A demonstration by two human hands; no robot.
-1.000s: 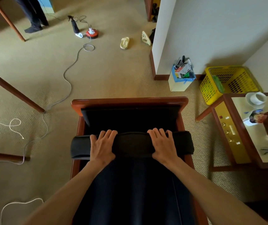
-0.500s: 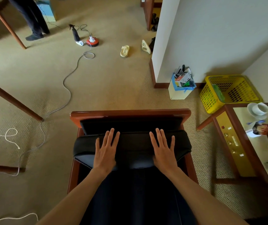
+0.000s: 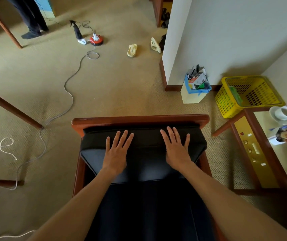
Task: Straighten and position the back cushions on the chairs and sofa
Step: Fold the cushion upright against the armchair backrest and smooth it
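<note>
- Head view looked down on a dark-cushioned armchair with a polished reddish wooden frame [image 3: 140, 119], seen from the seat side.
- Left hand [image 3: 115, 153] lay palm-down on the black rectangular back cushion [image 3: 145, 145], fingers [image 3: 120, 139] spread apart and flat, gripping nothing.
- Right hand [image 3: 176, 152] rested the same way towards the cushion's other end, fingers [image 3: 170, 134] splayed and pressed on the fabric, not clamped on anything.
- That cushion sat directly under both palms, its upper edge just beyond the fingertips and close against the wooden top rail.
- Beyond the fingertips stretched beige carpet [image 3: 113, 84], crossed by a grey cable [image 3: 69, 94] off to the left of the left-hand fingers.
- Well to the right of the right-hand fingers stood a yellow perforated plastic basket [image 3: 226, 101], and nearer, a wooden glass-topped bench [image 3: 250, 153] carrying a white cup on a saucer [image 3: 281, 113].
</note>
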